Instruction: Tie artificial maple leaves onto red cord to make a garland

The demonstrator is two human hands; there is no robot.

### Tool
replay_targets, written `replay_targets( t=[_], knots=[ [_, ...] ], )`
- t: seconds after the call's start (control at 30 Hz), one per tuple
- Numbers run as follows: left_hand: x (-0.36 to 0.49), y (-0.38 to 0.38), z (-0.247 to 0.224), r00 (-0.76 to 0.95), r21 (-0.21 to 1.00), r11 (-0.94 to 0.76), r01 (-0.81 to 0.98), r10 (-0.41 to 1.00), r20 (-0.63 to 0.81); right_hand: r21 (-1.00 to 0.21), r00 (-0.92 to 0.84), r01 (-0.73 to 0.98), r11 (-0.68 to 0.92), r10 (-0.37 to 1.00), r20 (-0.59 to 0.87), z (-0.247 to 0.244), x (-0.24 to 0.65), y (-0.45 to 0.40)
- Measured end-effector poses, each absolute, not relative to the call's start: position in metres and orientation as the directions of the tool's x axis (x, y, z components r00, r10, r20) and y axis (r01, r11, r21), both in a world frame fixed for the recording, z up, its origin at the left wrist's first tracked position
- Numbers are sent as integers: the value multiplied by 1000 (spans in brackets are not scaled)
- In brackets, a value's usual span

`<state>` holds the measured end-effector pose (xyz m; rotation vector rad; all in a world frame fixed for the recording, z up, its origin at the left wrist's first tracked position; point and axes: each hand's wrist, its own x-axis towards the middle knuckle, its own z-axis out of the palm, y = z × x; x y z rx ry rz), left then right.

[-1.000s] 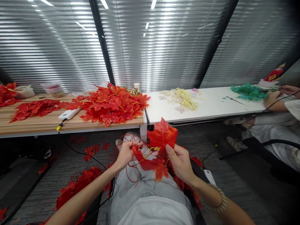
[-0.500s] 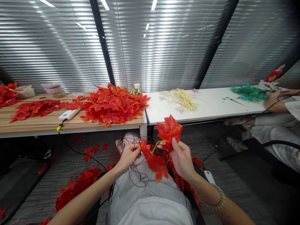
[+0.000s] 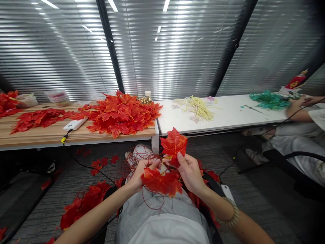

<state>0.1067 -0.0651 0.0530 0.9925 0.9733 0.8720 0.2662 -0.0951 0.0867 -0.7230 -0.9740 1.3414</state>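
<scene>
My right hand [image 3: 190, 172] pinches a red artificial maple leaf [image 3: 174, 144] between thumb and fingers, its yellow stem pointing toward the other hand. My left hand [image 3: 144, 172] is closed, thumb against fingers, on the thin red string [image 3: 155, 205], which hangs in loops over my lap. A second red maple leaf [image 3: 162, 182] dangles just below both hands, partly covering the left fingers. The fingertips of the two hands almost meet, and what exactly lies between them is too small to make out.
A heap of red maple leaves [image 3: 124, 113] covers part of the wooden table [image 3: 53, 134], beside a white power bank [image 3: 75, 124]. Pale yellow strips [image 3: 198, 107] lie on the white table [image 3: 228, 115]. At right, a co-worker's hands [image 3: 296, 105] are near green tinsel-like material [image 3: 268, 100].
My right hand has moved left with its leaf, bringing it close to my left hand. The dangling leaf has swung wider and flatter below the hands.
</scene>
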Motion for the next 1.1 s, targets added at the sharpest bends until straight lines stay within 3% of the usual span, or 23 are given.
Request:
replay_targets(
  t=[0.33, 0.73, 0.93, 1.1],
  knots=[
    [117, -82, 60, 275, 975, 175, -134, 952, -133, -873, -57, -453, 180, 971, 230, 90, 267, -103],
    [112, -70, 41, 209, 984, 177, 10, 962, -175, -824, 27, -508, 253, 960, 278, 89, 276, -104],
    [109, -67, 39, 160, 967, 251, -46, 957, -241, -822, 34, -487, 295, 947, 319, 87, 277, -105],
    [111, -70, 40, 171, 922, 326, -208, 940, -294, -781, 42, -513, 355, 919, 391, 87, 276, -106]
  ],
)
